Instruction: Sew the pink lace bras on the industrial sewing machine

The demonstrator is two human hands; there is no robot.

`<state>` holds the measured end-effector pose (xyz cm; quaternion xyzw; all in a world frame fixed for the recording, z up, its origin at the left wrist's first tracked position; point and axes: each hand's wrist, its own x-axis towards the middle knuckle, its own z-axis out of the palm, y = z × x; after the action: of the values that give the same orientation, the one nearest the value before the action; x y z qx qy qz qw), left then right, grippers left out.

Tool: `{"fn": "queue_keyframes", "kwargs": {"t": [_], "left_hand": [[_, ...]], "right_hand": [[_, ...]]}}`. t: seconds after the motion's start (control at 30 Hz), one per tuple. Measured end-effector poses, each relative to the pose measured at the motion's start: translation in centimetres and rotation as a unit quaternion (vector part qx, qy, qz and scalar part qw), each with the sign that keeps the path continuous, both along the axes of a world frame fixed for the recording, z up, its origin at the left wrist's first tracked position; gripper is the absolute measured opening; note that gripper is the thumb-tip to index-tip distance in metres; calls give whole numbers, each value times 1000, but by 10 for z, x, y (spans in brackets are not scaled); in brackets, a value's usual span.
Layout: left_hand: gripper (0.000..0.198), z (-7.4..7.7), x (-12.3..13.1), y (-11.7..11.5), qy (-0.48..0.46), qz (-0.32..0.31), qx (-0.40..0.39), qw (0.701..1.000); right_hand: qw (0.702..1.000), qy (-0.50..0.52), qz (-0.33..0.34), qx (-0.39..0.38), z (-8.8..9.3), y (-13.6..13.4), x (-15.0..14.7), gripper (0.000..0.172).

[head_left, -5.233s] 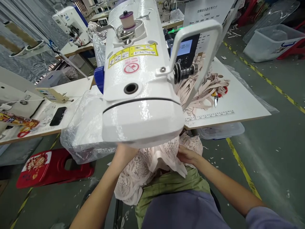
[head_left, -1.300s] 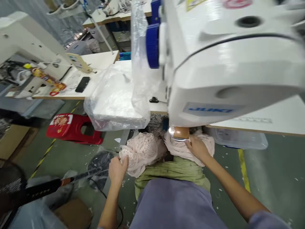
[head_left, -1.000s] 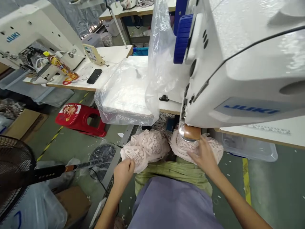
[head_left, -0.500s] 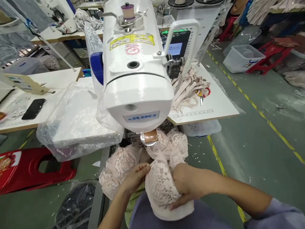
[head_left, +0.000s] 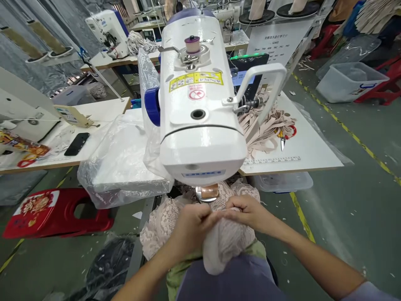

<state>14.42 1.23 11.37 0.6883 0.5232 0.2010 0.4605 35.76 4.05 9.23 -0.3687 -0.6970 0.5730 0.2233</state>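
Note:
A pale pink lace bra hangs over my lap, in front of the white sewing machine. My left hand is closed on its upper edge. Close beside it, my right hand pinches the same edge, the thumbs nearly meeting. Below my hands the cup is folded and bunched. More lace bra pieces lie in a heap to the left and behind, under the machine head. The machine's needle area is mostly hidden from this angle.
On the right table lie a bundle of beige straps, red-handled scissors and a ruler. A phone is on the left table. A red stool and a black plastic bag are at floor level, left.
My hands have come together at the bra's upper edge; the right has left the cup's side. The cup has turned and bunched up. The view has shifted left and upward.

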Motion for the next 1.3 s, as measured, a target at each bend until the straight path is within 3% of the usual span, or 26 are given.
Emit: {"fn": "queue_keyframes", "kwargs": {"t": [0.1,0.2,0.4,0.57,0.67,0.73,0.83,0.9,0.97,1.13,1.3], "left_hand": [[37,9,-21,16,-6,93,-19,996],[39,20,-28,34,9,156,-15,988],[23,22,-21,52,-9,169,105,980],[25,14,-24,51,28,180,124,975],[25,14,-26,48,29,170,115,978],[25,15,-28,47,31,160,95,982],[29,18,-31,45,47,160,59,984],[42,20,-33,45,53,164,44,984],[51,23,-34,45,55,166,40,984],[50,28,-30,45,74,160,53,983],[49,28,-27,45,89,152,67,982]], "right_hand": [[997,-23,-69,39,7,11,-14,51],[992,-60,-95,53,13,24,-22,54],[993,-55,-99,42,14,44,-21,53],[994,-52,-89,39,14,50,-16,50],[994,-38,-100,20,0,48,-11,50],[995,-12,-91,-24,-19,42,-8,60],[990,78,1,-116,-51,25,-9,79],[976,115,69,-169,-67,11,-12,73],[966,117,90,-214,-76,-3,-12,58],[958,119,-14,-260,-79,-23,-1,59],[954,132,-80,-258,-69,-30,10,63]]}}
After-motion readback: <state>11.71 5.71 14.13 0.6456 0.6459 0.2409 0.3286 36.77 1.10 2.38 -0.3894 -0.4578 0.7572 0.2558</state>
